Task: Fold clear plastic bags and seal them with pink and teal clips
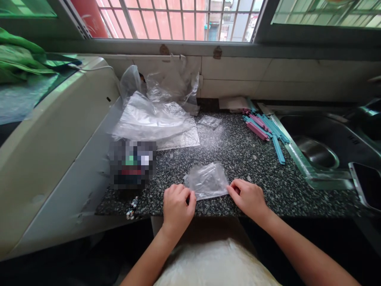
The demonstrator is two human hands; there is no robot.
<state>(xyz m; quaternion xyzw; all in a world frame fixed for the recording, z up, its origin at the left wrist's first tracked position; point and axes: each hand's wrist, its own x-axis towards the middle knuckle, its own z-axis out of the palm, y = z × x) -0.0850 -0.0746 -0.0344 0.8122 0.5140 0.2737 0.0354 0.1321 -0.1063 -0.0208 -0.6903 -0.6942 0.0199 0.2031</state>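
A small clear plastic bag lies flat on the speckled dark countertop, close to its front edge. At the bag's lower left corner, my left hand pinches the film between thumb and curled fingers. My right hand pinches the lower right corner in the same way, so the near edge is stretched between both hands. Creases and reflections run across the bag; I cannot make out anything inside it.
Larger clear plastic bags are heaped at the back left. Blue and pink bag-sealing clips lie by the metal sink, with a phone on its near edge. A blurred-out object and shiny beads sit left. Another small bag lies behind.
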